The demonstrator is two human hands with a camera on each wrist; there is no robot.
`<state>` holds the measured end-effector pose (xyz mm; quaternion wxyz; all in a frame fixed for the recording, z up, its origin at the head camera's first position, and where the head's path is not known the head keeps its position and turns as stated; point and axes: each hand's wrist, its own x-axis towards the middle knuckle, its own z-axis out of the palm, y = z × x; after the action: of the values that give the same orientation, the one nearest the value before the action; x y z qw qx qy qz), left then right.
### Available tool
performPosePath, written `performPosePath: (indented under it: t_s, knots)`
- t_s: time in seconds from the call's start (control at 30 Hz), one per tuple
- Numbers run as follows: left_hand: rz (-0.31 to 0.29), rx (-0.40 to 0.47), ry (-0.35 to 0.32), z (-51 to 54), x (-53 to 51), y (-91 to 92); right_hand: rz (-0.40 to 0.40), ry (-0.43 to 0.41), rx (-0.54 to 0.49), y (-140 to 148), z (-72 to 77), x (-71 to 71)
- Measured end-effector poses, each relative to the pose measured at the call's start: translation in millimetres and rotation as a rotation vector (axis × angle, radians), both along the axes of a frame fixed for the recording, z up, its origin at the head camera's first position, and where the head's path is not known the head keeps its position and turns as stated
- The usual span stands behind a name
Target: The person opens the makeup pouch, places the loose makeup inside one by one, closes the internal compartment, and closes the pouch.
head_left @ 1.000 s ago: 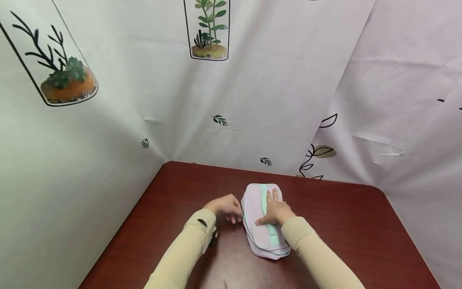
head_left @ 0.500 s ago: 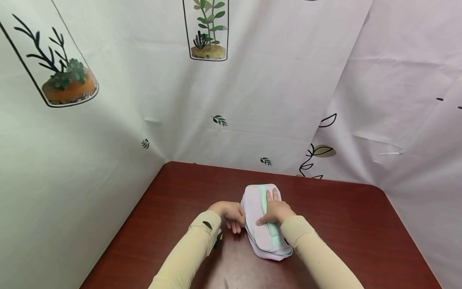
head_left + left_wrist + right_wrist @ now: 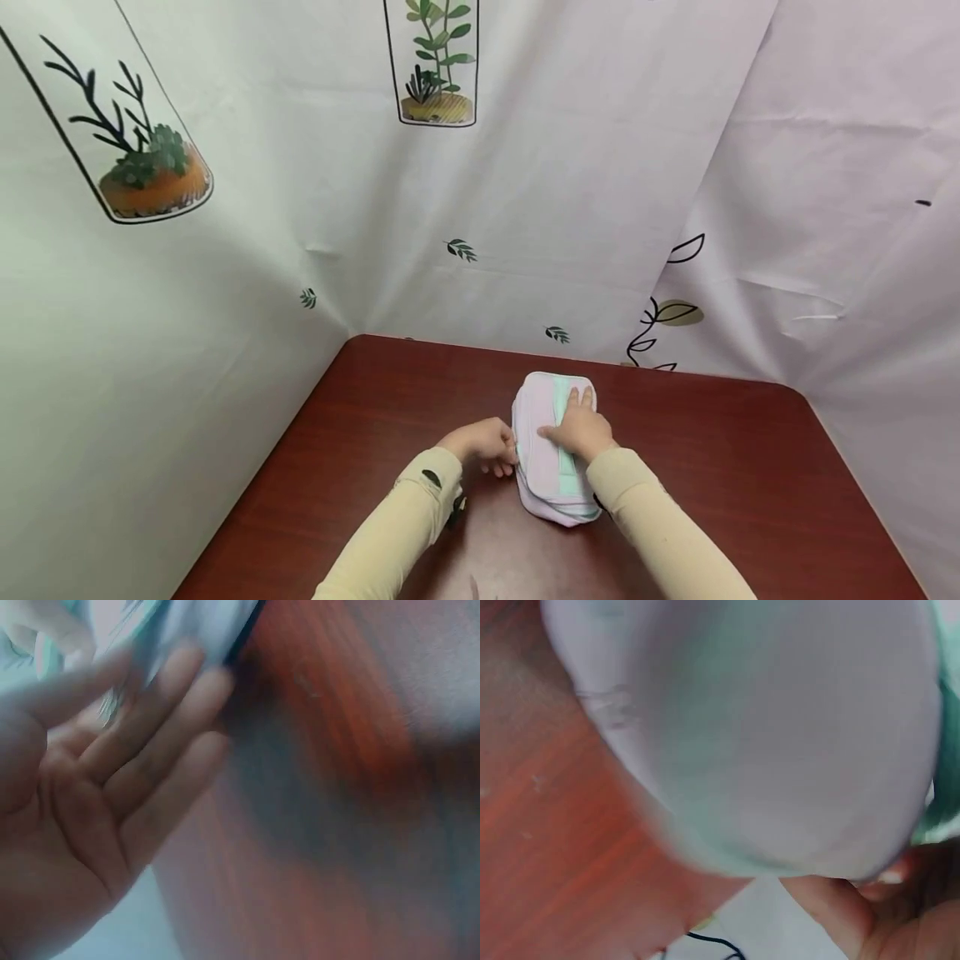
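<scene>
A lilac zip pouch (image 3: 542, 467) with a mint-green strap (image 3: 567, 473) lies flat on the dark red table, its long side running away from me. My right hand (image 3: 582, 428) rests on top, two fingers stretched forward and the thumb out to the left across the strap. At the pouch's left side, my left hand (image 3: 489, 445) pinches what looks like the zipper pull (image 3: 110, 709) between thumb and forefinger; the other fingers reach out loosely. In the left wrist view, the green zip edge (image 3: 139, 622) runs up from the pinch. Blur hides the zip's finer detail.
The brown-red table (image 3: 720, 467) extends around the pouch on every side. White fabric printed with plants (image 3: 525, 208) hangs behind the table and along its left and right sides. A thin dark cord (image 3: 716, 941) shows beyond the table edge in the right wrist view.
The pouch has shifted slightly away from me, with my right hand staying on it. My left hand first came a little nearer along the pouch's left side, then went slightly forward again.
</scene>
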<state>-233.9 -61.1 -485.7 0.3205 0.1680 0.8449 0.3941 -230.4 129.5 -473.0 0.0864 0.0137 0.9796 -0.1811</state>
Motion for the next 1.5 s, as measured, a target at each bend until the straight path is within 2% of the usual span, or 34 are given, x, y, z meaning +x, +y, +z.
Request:
performPosePath:
  t_s: [0.07,0.17,0.2,0.27,0.33,0.4,0.53,0.6,0.67,0.77,0.83,0.9,1.0,1.17,1.27,1.37,1.5]
  knots:
    - [0.112,0.106,-0.034,-7.1,-2.6,3.2,-0.060,0.025,-0.029,6,-4.1,-2.5]
    - [0.301,0.267,-0.117,-13.3,-6.0,10.8,-0.119,0.018,-0.059,13,-6.4,-5.0]
    - [0.360,0.306,-0.132,-14.0,-7.7,13.2,-0.127,0.009,-0.066,14,-5.8,-5.9]
    - [0.456,0.356,-0.117,-14.4,-13.3,16.2,-0.129,-0.008,-0.063,14,-1.8,-6.9]
    - [0.533,0.368,-0.070,-12.5,-20.7,18.2,-0.131,-0.017,-0.045,13,4.1,-7.4]
    - [0.592,0.352,0.010,-11.3,-29.5,19.2,-0.132,-0.017,-0.018,12,10.1,-8.7]
    - [0.682,0.251,0.203,-10.1,-44.5,20.6,-0.096,-0.015,0.088,11,20.1,-12.1]
    - [0.706,0.192,0.264,-11.5,-48.5,20.4,-0.040,0.021,0.123,12,22.8,-13.9]
    - [0.714,0.166,0.272,-13.7,-49.9,20.6,0.063,0.109,0.135,17,23.1,-15.9]
    - [0.707,0.161,0.274,-17.9,-49.7,19.8,0.294,0.212,0.098,26,21.2,-18.1]
    - [0.700,0.178,0.277,-20.3,-49.6,18.0,0.448,0.212,0.059,30,19.2,-19.4]
    - [0.682,0.191,0.287,-22.1,-50.2,15.1,0.536,0.153,0.040,31,17.1,-20.0]
    - [0.632,0.173,0.303,-22.1,-51.5,8.4,0.555,0.108,0.056,28,13.5,-21.8]
    - [0.519,0.106,0.298,-19.5,-49.8,-7.9,0.513,0.133,0.122,24,7.0,-22.4]
    - [0.464,0.101,0.235,-16.8,-47.4,-18.2,0.507,0.129,0.135,22,7.6,-22.5]
    - [0.404,0.105,0.139,-15.4,-43.9,-27.3,0.498,0.116,0.138,22,9.1,-22.3]
    - [0.290,0.081,0.017,-14.2,-37.0,-35.5,0.495,0.116,0.149,24,9.9,-22.6]
